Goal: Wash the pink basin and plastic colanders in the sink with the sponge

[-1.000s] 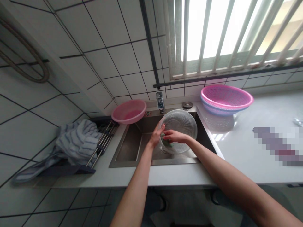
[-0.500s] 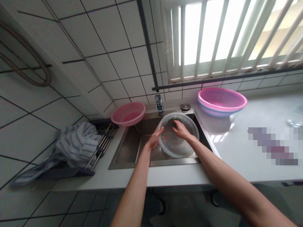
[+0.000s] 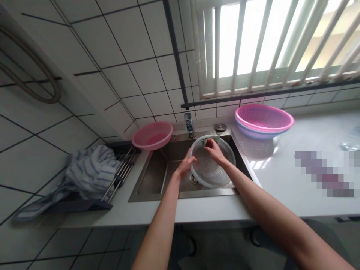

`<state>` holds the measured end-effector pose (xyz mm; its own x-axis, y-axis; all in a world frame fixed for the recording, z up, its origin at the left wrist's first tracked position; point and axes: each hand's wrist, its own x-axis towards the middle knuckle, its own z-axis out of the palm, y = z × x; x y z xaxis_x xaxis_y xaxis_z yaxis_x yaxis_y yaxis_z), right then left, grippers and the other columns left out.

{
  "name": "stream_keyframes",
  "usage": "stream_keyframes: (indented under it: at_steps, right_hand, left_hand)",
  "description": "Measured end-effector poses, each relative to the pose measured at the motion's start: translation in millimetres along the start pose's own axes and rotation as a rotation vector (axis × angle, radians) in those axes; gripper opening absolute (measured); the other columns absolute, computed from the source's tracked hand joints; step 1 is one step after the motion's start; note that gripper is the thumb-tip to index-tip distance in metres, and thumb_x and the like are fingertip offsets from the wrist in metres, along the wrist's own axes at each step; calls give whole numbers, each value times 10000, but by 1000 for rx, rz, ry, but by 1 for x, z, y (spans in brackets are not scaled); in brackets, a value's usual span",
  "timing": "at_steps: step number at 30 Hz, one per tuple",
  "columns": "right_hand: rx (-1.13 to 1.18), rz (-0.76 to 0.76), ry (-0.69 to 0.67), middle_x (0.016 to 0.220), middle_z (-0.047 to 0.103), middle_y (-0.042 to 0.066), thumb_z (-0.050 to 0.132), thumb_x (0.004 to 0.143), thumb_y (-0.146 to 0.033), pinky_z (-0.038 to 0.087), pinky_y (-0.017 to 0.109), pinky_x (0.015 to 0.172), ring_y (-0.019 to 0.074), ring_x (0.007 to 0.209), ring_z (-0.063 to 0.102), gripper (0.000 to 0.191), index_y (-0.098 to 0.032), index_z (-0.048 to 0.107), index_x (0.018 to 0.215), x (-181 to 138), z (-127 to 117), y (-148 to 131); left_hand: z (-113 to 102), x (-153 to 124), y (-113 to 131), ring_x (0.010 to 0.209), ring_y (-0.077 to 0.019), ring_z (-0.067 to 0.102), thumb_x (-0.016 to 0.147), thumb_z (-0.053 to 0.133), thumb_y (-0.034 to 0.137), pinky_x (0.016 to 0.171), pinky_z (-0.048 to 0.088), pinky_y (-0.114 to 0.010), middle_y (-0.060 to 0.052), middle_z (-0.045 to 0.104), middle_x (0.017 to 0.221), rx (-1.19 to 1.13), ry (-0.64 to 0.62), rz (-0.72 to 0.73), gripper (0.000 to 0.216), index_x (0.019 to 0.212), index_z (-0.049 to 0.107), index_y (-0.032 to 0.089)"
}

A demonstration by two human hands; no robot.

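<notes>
A clear mesh-patterned colander (image 3: 212,174) is held over the right half of the steel sink (image 3: 152,174). My left hand (image 3: 185,165) is closed on its left rim, the thumb on the inner side. My right hand (image 3: 214,150) reaches across the bowl to the far rim, fingers pinched on a thin grey-green cloth (image 3: 215,138). The cloth lies against the rim there, partly hidden by my fingers. Behind the colander stands the chrome faucet (image 3: 189,125).
A pink basin (image 3: 153,137) sits at the sink's back left corner. Pink and blue baskets (image 3: 264,122) are stacked on the right counter, near a drain plug (image 3: 220,127). Left lies a striped cloth (image 3: 91,170) on a metal-barred rack (image 3: 119,176). A blurred patch covers something at far right.
My right hand has shifted slightly, and the cloth now stands up over the colander's far rim instead of lying lower inside. The colander has tilted a little.
</notes>
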<state>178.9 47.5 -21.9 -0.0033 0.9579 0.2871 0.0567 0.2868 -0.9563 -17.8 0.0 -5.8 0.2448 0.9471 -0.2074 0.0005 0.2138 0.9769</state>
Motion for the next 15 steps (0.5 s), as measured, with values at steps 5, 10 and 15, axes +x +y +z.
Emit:
stream_keyframes:
  at_steps: [5, 10, 15]
  right_hand:
    - [128, -86, -357, 1033, 681, 37, 601, 801, -308, 504, 345, 927, 216, 979, 633, 234, -221, 639, 1015, -12, 15, -12]
    - [249, -22, -95, 1072, 690, 52, 657, 791, -364, 530, 331, 882, 215, 986, 654, 363, -222, 602, 1120, -6, 11, -17]
    - [248, 8, -99, 911, 698, 29, 710, 769, -394, 521, 286, 735, 190, 825, 649, 367, -205, 629, 1072, -7, 12, -16]
  left_hand:
    - [1, -3, 1, 885, -249, 706, 775, 645, 272, 846, 602, -430, -92, 712, 1244, 18, 1, 23, 788, 1544, 475, 294]
    - [0, -1, 1, 973, -271, 690, 748, 638, 224, 890, 580, -430, -96, 667, 1310, 123, 10, 95, 830, 1555, 457, 295]
    - [-1, 6, -4, 931, -234, 646, 705, 648, 179, 858, 561, -385, -79, 674, 1233, 247, -13, 166, 860, 1542, 470, 271]
